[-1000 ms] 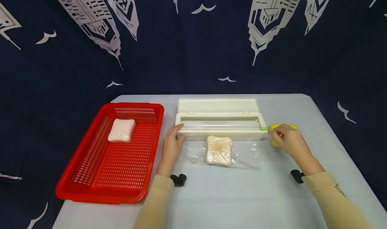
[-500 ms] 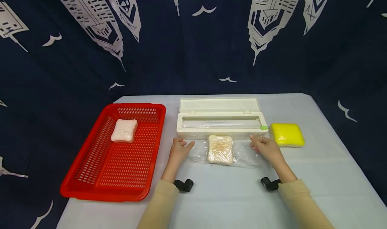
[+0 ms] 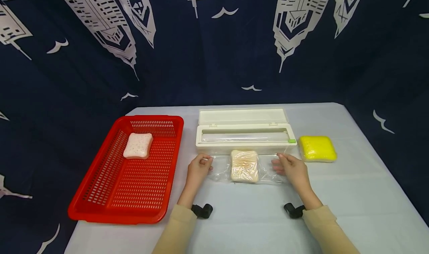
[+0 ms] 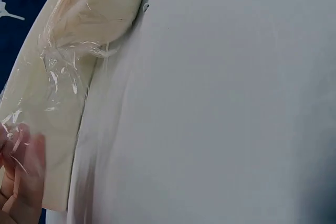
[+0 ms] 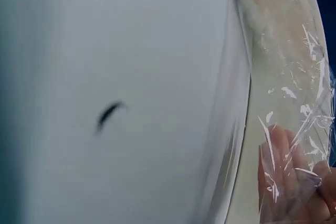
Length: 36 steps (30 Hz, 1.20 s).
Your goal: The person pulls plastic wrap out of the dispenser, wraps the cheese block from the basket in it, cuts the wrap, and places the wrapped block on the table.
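In the head view a bread-shaped cream block [image 3: 244, 166] lies in the middle, with clear cling film [image 3: 266, 168] over it and spreading out to both sides. At the film's left end my left hand [image 3: 197, 170] pinches it; in the left wrist view the fingers [image 4: 32, 161] show through the film. On the other side my right hand [image 3: 293, 169] pinches the right end between thumb and forefinger, its other fingers under the sheet. Just behind the block stands a white cling film dispenser [image 3: 246, 149], lid raised, with the roll inside.
A red perforated basket [image 3: 140, 209] stands at the left, holding a pale speckled bread-shaped block [image 3: 138, 146]. To the right of the dispenser lies a shiny yellow block [image 3: 317, 148]. A white cloth covers the table [image 3: 254, 224], and a dark printed curtain [image 3: 207, 60] hangs behind.
My right hand has come left from beside the yellow block to the film's right end. My left hand has left the dispenser's left corner and now pinches the film.
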Motion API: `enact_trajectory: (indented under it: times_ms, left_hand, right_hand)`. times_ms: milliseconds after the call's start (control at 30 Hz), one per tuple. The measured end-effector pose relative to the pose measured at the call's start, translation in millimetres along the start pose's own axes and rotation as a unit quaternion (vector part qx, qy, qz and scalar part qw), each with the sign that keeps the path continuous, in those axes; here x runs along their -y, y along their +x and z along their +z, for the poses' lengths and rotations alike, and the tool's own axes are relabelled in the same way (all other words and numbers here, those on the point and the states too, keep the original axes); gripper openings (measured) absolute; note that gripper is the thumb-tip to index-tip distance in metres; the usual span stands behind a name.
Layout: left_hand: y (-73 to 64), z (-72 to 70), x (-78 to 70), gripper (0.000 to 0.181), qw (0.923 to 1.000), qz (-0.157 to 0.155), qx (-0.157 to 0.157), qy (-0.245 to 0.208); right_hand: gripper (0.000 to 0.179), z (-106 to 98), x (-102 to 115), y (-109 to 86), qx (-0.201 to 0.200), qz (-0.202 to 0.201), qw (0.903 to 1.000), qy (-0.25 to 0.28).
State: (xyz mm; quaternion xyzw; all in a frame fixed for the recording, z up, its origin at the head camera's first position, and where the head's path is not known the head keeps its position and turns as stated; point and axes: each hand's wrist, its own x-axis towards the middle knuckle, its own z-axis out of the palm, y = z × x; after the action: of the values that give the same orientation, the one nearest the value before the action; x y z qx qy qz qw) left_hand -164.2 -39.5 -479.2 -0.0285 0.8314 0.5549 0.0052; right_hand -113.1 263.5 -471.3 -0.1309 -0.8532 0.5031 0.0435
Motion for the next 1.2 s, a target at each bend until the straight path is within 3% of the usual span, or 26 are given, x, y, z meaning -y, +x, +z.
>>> enact_trajectory:
  times_ms: [167, 233, 467, 600, 767, 867, 1000, 1100, 1200]
  left_hand:
    - [-6.3, -2.2, -5.2, 0.008, 0.9995, 0.005, 0.018, -0.026]
    - [-7.9, -2.9, -7.2, 0.008, 0.9993, 0.009, 0.022, -0.03]
    - [-7.6, -3.4, -5.8, 0.007, 0.9994, 0.028, 0.006, -0.02]
    - [-6.2, -3.2, 1.4, 0.008, 0.9979, 0.061, -0.02, -0.001]
    - [-2.6, -2.7, 1.5, 0.031, 0.9971, 0.07, -0.032, 0.004]
    - [-0.8, -0.8, -2.4, 0.031, 0.9959, 0.081, -0.04, -0.008]
    - [-1.5, 2.7, -5.9, 0.015, 0.9911, 0.12, -0.057, 0.002]
    - [-3.9, 3.3, -6.5, 0.007, 0.9865, 0.145, -0.07, 0.027]
    - [-6.0, 1.6, -5.2, 0.005, 0.9854, 0.149, -0.069, 0.046]
  right_hand:
    - [0.032, 7.9, 3.6, -9.0, -0.039, -0.088, 0.9891, -0.111]
    - [0.03, 10.0, 7.3, -11.0, -0.044, -0.104, 0.9855, -0.127]
    - [0.028, 2.3, 13.7, -7.1, -0.023, -0.06, 0.9957, -0.066]
    - [0.024, -2.2, 10.9, -1.8, -0.008, -0.071, 0.9957, -0.058]
    - [0.035, -2.9, 12.7, 3.9, -0.002, -0.091, 0.9933, -0.071]
    - [0.036, 0.2, 16.0, 6.1, -0.016, -0.129, 0.9881, -0.083]
    - [0.024, 2.5, 20.2, 5.6, -0.055, -0.2, 0.9715, -0.114]
    - [0.017, -0.3, 21.3, 2.8, -0.082, -0.226, 0.9605, -0.14]
    - [0.019, -4.9, 20.6, 0.9, -0.081, -0.229, 0.9563, -0.163]
